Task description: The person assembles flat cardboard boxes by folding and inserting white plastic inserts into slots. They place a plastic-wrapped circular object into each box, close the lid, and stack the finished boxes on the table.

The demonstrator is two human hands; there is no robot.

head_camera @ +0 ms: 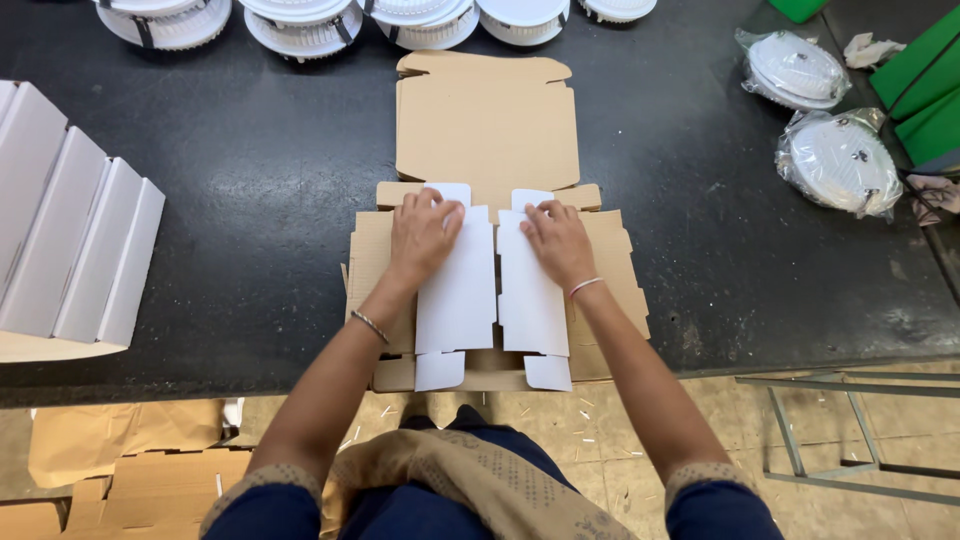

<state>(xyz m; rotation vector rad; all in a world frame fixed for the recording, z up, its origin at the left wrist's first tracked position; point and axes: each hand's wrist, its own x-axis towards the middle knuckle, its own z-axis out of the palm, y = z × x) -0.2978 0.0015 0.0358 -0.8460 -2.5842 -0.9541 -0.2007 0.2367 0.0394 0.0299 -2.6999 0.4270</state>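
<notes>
A stack of folded white boxes (75, 240) lies far left of the left hand (422, 235), which presses flat, fingers spread, on a white folded side flap (457, 290) of the flat brown cardboard box blank (488, 130). The right hand (560, 243) presses its neighbouring white flap (532, 295) likewise. Plastic-wrapped round white lamps (838, 160) lie well right.

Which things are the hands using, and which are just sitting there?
In use: left hand and right hand pressing white flaps on the flat brown box.

Lying about: round white lamps, bagged lamps, grey stack, green boxes.
</notes>
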